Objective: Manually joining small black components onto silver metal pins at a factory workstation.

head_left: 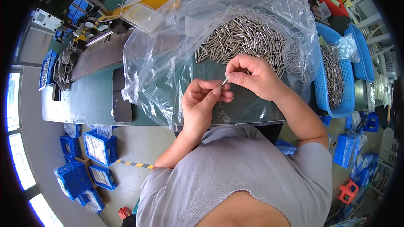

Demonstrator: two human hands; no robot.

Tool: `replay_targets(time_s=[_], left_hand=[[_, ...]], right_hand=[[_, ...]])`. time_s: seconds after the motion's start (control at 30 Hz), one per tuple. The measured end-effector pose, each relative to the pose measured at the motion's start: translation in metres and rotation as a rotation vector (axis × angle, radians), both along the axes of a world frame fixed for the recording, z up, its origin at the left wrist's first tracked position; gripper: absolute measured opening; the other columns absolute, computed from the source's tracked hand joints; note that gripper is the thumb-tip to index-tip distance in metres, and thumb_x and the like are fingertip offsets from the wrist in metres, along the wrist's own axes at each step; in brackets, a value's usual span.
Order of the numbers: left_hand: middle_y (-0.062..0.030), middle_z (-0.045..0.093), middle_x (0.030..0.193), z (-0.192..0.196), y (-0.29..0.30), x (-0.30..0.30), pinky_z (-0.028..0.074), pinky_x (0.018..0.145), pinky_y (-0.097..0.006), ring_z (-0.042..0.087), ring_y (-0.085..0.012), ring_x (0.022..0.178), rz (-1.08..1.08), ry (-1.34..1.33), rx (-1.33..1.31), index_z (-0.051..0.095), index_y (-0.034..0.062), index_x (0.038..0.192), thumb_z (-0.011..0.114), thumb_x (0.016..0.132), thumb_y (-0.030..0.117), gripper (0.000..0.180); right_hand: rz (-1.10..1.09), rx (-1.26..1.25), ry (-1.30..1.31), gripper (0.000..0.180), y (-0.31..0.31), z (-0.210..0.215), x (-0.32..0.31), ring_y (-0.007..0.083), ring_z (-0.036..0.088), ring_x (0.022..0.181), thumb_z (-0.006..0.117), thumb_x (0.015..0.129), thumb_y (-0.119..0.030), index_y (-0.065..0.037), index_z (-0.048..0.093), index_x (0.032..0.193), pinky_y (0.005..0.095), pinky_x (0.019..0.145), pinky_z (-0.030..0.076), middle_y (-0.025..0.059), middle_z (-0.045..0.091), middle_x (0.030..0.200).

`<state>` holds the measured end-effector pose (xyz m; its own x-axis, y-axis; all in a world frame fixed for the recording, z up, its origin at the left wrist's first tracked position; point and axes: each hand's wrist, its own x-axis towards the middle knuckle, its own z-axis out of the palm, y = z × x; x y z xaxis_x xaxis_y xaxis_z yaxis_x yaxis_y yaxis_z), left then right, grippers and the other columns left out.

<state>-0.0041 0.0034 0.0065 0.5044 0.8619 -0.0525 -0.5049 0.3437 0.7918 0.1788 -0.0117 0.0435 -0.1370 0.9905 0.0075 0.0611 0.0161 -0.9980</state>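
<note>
Clock centred on the slim metal pin (224, 82) we see between the hands. Toward ten, far left: white box (47, 18), marks too small for us to read. Nine: dark flat panel (122, 96). Clear plastic sheet (153, 75) next. Eight: left hand (198, 102), thumb and forefinger pinched on the pin's lower end; any second part there, we can't tell. One: pile of loose pins (246, 37) on the plastic. Three: right hand (254, 78), thumb and forefinger closed on the upper end. Three, farther: blue basket (322, 96) with more pins.
</note>
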Motion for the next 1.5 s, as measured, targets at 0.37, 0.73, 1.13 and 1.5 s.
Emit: replay_targets(time_s=[0.37,0.73,1.13,1.5], left_hand=[[-0.0172,0.063,0.091,-0.002,-0.001,0.000,0.056,0.072,-0.033,0.066,-0.0224,0.080,0.032,0.024,0.014,0.051,-0.0051,0.095,0.051,0.090,-0.003,0.005],[-0.0195,0.062,0.096,-0.003,0.000,0.001,0.056,0.072,-0.034,0.065,-0.0235,0.080,0.030,-0.003,0.014,0.052,-0.0049,0.094,0.050,0.089,-0.004,0.005],[-0.0192,0.062,0.096,-0.001,0.000,0.001,0.056,0.072,-0.034,0.065,-0.0228,0.080,0.023,-0.019,0.016,0.052,-0.0045,0.094,0.051,0.089,-0.004,0.005],[-0.0190,0.063,0.095,-0.002,0.000,0.000,0.056,0.073,-0.034,0.065,-0.0227,0.080,0.004,0.005,0.017,0.051,-0.0048,0.094,0.051,0.090,-0.003,0.005]], right_hand=[[0.008,0.070,-0.096,0.008,0.002,-0.005,-0.008,0.0093,0.053,0.070,0.068,0.079,-0.006,-0.001,0.062,0.078,0.0225,0.063,0.043,0.0021,0.057,0.077],[-0.179,-0.222,0.643,0.013,0.008,0.010,0.020,0.0048,0.044,0.058,0.050,0.089,-0.014,-0.002,0.054,0.088,0.0196,0.049,0.039,0.0004,0.051,0.072],[-0.004,0.295,-1.030,0.014,-0.002,-0.003,0.013,0.0269,0.060,0.069,0.069,0.073,-0.019,-0.010,0.061,0.080,0.0373,0.057,0.046,0.0041,0.061,0.082],[-0.002,-0.030,0.017,0.009,0.000,0.005,0.007,0.0040,0.052,0.071,0.062,0.085,-0.011,-0.003,0.060,0.089,0.0197,0.065,0.043,-0.0018,0.059,0.080]])
